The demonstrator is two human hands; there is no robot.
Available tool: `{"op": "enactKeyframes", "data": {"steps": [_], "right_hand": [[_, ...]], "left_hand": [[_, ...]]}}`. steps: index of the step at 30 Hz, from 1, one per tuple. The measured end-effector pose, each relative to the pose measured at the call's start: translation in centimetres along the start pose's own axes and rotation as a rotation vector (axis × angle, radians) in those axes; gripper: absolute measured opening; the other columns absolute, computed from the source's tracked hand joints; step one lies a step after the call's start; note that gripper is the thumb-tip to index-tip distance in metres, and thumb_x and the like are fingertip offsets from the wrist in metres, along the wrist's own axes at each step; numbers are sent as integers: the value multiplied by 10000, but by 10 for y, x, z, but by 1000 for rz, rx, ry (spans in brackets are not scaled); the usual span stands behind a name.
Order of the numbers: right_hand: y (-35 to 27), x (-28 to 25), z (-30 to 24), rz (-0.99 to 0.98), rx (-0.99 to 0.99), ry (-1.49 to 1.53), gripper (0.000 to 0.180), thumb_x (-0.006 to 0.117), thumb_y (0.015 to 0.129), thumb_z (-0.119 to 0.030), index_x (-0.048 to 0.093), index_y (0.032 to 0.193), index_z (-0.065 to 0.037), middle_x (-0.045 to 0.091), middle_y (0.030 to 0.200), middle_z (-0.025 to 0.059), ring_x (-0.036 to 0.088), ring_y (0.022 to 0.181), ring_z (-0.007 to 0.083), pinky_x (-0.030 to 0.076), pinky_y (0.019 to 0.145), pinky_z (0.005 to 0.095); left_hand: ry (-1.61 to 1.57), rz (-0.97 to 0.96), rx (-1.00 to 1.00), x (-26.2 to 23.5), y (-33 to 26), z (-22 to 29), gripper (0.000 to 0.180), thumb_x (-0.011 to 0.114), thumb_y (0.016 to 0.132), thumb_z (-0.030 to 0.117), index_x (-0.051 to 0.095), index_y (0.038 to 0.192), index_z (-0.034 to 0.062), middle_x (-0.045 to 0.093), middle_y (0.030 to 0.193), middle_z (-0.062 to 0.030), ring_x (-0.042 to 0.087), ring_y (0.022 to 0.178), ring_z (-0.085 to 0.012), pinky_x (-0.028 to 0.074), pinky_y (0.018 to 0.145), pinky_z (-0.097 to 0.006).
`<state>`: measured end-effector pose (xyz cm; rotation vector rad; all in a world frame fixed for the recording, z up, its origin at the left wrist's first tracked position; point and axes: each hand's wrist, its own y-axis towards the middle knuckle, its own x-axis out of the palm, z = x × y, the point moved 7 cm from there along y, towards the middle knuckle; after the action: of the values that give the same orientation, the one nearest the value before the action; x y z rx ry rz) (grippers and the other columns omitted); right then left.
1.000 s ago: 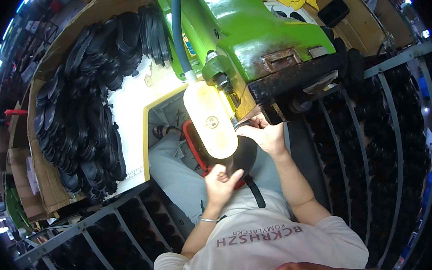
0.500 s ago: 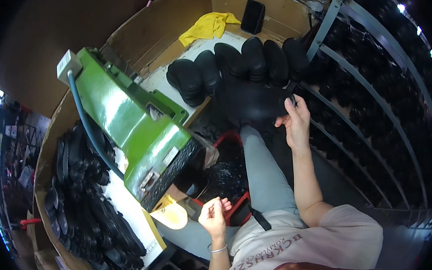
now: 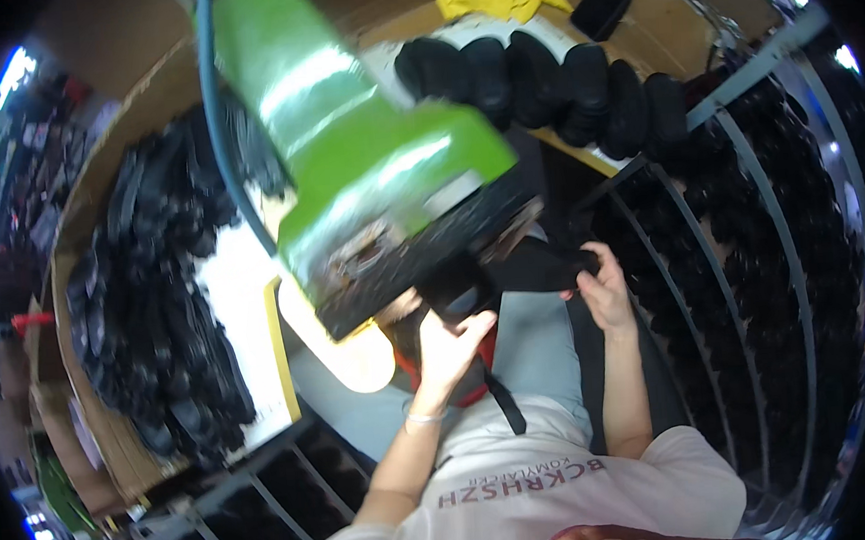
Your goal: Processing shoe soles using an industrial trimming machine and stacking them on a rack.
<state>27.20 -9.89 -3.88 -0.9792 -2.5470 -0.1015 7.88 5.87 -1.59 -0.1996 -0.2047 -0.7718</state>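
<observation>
A green machine (image 3: 383, 138) looms mid-scene, a heap of black soles (image 3: 159, 299) to its left. A flat black piece (image 3: 545, 267) shows by the machine's near end, on the right. The left hand (image 3: 453, 349) is near that end too; whether it grips anything, I can't tell. The right hand (image 3: 607, 295) pinches the piece's right tip.
</observation>
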Motion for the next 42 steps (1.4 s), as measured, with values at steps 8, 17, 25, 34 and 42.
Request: {"op": "enactKeyframes", "data": {"steps": [8,17,25,34,42], "right_hand": [[-52,39,75,-66,111,205,341,583,872,-2,445,1181,-38,606,1013,140,620,841,235,507,771,368],[-70,71,90,-174,282,87,306,596,877,-45,468,1149,7,606,1022,118,613,891,193,509,781,323],[-91,135,79,-368,412,131,337,597,877,-66,467,1173,28,610,1034,139,624,907,195,519,815,335],[-77,86,75,-420,542,-2,343,618,863,-54,482,1164,40,626,992,104,644,839,170,532,725,283],[22,51,7,-225,161,158,277,604,877,-111,505,1110,3,626,883,118,645,761,178,528,670,294]], "left_hand": [[134,45,213,0,-21,30,231,610,814,-47,639,1043,-38,655,934,-96,625,834,-139,499,739,-232],[534,146,263,-11,-1,71,144,739,763,100,682,853,3,575,632,11,453,502,-21,328,435,-191],[819,230,469,-31,-5,73,180,737,754,9,693,929,9,620,710,4,515,591,-52,414,529,-208],[80,442,229,-50,-37,36,86,643,785,2,635,855,-46,580,773,-35,541,668,-105,439,650,-215],[-21,97,64,-34,-27,9,359,540,940,277,548,1074,-56,653,880,-197,641,674,-199,544,538,-284]]}}
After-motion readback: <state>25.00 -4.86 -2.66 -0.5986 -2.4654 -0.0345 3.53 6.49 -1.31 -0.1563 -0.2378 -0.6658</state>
